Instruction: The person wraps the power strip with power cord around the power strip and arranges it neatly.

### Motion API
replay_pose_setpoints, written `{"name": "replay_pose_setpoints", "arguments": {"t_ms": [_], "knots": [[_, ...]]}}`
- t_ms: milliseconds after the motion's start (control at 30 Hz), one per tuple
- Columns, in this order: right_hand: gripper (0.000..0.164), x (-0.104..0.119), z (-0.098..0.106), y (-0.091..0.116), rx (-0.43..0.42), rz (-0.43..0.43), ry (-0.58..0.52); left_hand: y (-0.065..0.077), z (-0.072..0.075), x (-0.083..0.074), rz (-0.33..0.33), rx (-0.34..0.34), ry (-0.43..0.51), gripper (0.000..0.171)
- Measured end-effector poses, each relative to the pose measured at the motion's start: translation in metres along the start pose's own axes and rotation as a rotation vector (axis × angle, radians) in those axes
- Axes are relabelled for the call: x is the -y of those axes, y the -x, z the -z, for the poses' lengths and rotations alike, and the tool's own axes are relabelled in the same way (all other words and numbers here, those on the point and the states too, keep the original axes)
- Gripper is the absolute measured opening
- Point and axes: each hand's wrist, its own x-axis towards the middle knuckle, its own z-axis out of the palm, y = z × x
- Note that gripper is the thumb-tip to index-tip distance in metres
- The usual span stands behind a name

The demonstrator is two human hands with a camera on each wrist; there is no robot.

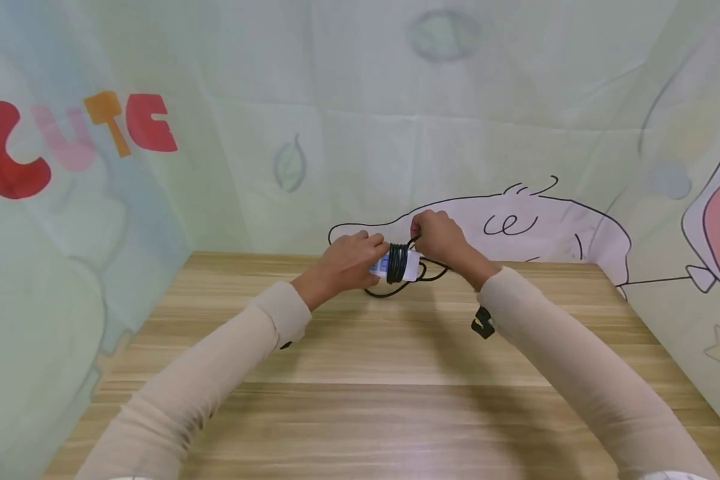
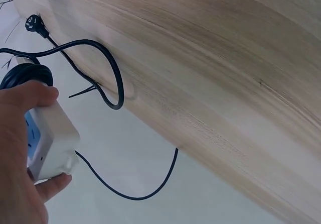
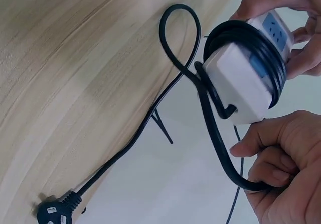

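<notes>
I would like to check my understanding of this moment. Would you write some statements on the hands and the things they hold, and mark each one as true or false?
1. The left hand holds the white power strip. True.
2. The right hand grips the plug. False: it grips the black cord, and the plug lies on the table.
3. Several turns of the cord go around the power strip. True.
4. The socket panel on the power strip is red. False: it is blue.
5. All of the cord is wound up. False: a part of it hangs in a loose loop, outside the coil.
</notes>
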Motion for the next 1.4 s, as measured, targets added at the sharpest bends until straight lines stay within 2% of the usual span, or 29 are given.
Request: {"name": "replay_pose_setpoints", "arguments": {"t_ms": [167,200,267,400,433,500,533,633,833,967,1133,1400], "knots": [[0.017,0.007,0.010,0.008,0.025,0.013,-0.009,-0.001,0.000,-0.004,-0.004,-0.012,-0.062,0.048],[0.018,0.000,0.008,0.004,0.028,0.031,-0.023,-0.001,0.000,-0.004,-0.008,-0.021,-0.077,0.047],[0.020,0.001,0.009,0.004,0.026,0.029,0.002,-0.001,0.000,-0.004,-0.009,-0.040,-0.106,0.046],[0.017,0.023,0.027,0.024,0.054,0.021,-0.009,-0.001,-0.001,-0.003,0.038,-0.046,-0.127,0.047],[0.014,0.038,0.037,0.036,0.072,0.000,-0.012,-0.002,-0.002,-0.002,0.056,-0.043,-0.123,0.048],[0.003,0.052,0.048,0.050,0.105,-0.025,-0.066,-0.004,-0.002,-0.001,0.087,-0.032,-0.109,0.050],[0.005,0.055,0.050,0.054,0.105,-0.039,-0.092,-0.006,-0.003,-0.001,0.097,-0.028,-0.103,0.052],[0.016,0.060,0.050,0.063,0.112,-0.094,-0.241,-0.011,-0.002,0.000,0.127,-0.027,-0.077,0.056],[0.016,0.054,0.038,0.069,0.110,-0.209,-0.751,-0.017,-0.002,0.002,0.199,-0.050,0.015,0.059],[0.016,0.051,0.030,0.074,0.074,-0.219,-0.943,-0.018,0.000,0.002,0.220,-0.059,0.085,0.060],[0.018,0.047,0.019,0.081,0.046,-0.157,-1.067,-0.020,0.004,0.003,0.246,-0.063,0.149,0.063],[0.021,0.043,0.004,0.091,0.031,-0.072,-1.123,-0.017,0.009,0.001,0.269,-0.083,0.221,0.069]]}}
